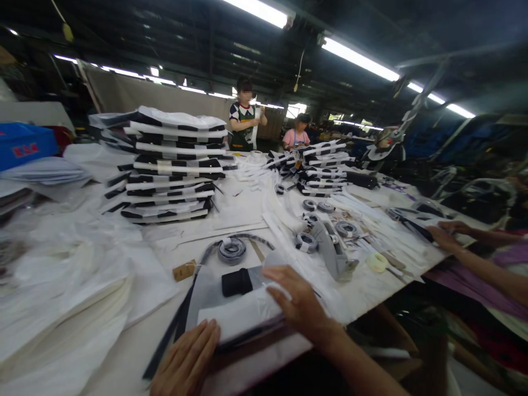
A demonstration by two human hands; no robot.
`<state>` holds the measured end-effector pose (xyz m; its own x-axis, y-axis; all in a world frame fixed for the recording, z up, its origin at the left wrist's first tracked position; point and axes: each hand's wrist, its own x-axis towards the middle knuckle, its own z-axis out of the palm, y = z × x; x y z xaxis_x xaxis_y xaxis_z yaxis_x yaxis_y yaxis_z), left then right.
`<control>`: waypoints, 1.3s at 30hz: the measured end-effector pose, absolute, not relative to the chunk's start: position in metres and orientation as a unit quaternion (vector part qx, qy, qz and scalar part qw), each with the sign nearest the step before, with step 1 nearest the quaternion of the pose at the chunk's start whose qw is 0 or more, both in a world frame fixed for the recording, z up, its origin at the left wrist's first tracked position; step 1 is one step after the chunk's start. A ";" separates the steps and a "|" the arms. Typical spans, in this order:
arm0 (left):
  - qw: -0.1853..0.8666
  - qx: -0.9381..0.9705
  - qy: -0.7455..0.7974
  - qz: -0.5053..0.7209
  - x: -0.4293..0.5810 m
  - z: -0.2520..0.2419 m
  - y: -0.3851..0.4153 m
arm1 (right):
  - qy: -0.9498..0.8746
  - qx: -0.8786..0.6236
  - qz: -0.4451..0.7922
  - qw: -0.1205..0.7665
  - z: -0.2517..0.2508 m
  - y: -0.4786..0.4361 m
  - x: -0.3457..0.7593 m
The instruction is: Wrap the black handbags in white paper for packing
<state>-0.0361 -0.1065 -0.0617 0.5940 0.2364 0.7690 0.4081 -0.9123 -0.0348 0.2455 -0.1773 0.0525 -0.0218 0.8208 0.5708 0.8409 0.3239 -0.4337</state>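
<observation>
In front of me on the table is a bag-like item (201, 294) with grey and black parts and a long black strap (181, 316). A white sheet of wrapping (239, 313) lies across its near edge. My left hand (187, 357) rests flat at the wrapping's left end, fingers stretched out. My right hand (299, 305) is at its right end, thumb and fingers apart; whether its fingertips press on the wrapping I cannot tell. A black buckle-like piece (236, 282) lies just beyond. Behind it are a coiled grey strap (231, 250) and a brown tag (184, 270).
Tall stacks of black-and-white wrapped items (173, 165) stand at the back left and back right (324, 168). A grey tape dispenser (330, 247) and a tape roll (377, 262) sit to the right. A co-worker's hands (447, 236) are at the right edge; two people work behind.
</observation>
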 end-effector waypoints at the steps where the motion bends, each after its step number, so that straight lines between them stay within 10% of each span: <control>1: 0.094 -0.881 -0.197 -0.419 -0.034 -0.061 -0.108 | -0.680 -0.611 -0.022 0.404 0.060 -0.175 0.270; 8: 0.073 -0.893 -0.222 -0.385 -0.032 -0.047 -0.113 | -0.482 -0.785 0.065 0.384 0.056 -0.173 0.364; 17: 0.100 -0.889 -0.201 -0.399 -0.031 -0.052 -0.107 | -0.845 -0.501 -0.067 0.175 0.023 -0.181 0.186; 23: 0.123 -0.881 -0.191 -0.415 -0.025 -0.038 -0.102 | -0.809 -0.519 -0.159 0.224 -0.029 -0.160 0.175; 39: 0.172 -0.883 -0.167 -0.404 -0.026 -0.030 -0.094 | -0.833 -0.527 -0.054 0.158 0.025 -0.157 0.174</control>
